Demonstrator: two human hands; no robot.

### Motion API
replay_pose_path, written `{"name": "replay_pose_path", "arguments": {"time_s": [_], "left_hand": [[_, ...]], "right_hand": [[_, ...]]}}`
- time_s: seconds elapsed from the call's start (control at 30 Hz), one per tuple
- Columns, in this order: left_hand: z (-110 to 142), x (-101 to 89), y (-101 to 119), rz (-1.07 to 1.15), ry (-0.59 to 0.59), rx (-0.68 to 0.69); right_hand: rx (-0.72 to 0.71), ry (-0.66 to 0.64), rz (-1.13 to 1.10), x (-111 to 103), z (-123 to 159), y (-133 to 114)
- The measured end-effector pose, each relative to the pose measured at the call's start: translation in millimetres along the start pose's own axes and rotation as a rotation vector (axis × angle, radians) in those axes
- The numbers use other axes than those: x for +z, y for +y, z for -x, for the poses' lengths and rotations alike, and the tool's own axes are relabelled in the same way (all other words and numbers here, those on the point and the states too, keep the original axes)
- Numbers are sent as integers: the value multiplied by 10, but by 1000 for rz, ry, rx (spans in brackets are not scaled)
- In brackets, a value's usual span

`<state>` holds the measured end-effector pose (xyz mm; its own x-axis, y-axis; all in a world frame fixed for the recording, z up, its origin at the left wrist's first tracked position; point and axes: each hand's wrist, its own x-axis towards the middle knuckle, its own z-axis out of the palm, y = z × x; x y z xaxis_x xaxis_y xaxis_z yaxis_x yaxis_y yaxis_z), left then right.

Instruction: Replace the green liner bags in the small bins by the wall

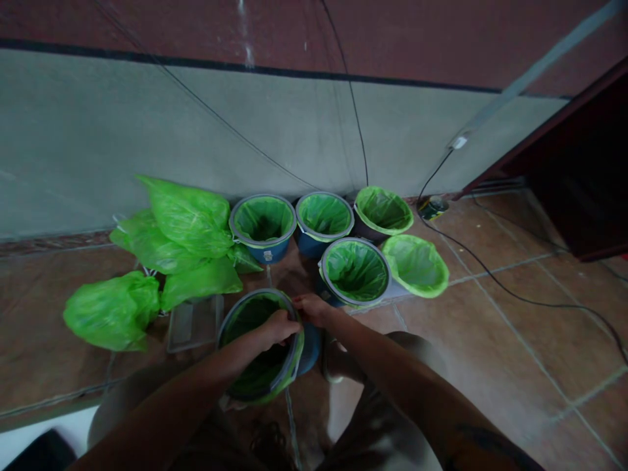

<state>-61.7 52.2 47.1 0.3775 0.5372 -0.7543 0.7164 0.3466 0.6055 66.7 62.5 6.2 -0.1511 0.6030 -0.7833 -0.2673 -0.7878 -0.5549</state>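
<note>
A blue trash bin [309, 350] with a grey rim stands tilted between my knees, lined with a green trash bag [240, 376]. The bag's edge is folded over the rim. My left hand [280, 327] reaches across the opening, its fingers closed on the bag's edge at the far right of the rim. Just beyond it, my right hand [311, 309] pinches the same edge from the outside. Both sets of fingertips are partly hidden.
Several lined bins, such as one blue bin [267, 252], stand along the wall. Filled green bags [189, 216] lie at left beside a clear plastic tray [193, 324]. A can [434, 207] and a black cable [515, 297] are at right.
</note>
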Motion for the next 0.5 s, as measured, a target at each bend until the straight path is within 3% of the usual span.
{"name": "replay_pose_path", "arguments": {"time_s": [0.13, 0.37, 0.5], "left_hand": [[-14, -13, 10, -201, 61, 95], [70, -253, -82, -649, 125, 269], [97, -334, -185, -837, 168, 250]], "right_hand": [[8, -21, 8, -1, -9, -10], [-61, -46, -33, 24, 43, -2], [-64, -44, -43, 47, 42, -1]]}}
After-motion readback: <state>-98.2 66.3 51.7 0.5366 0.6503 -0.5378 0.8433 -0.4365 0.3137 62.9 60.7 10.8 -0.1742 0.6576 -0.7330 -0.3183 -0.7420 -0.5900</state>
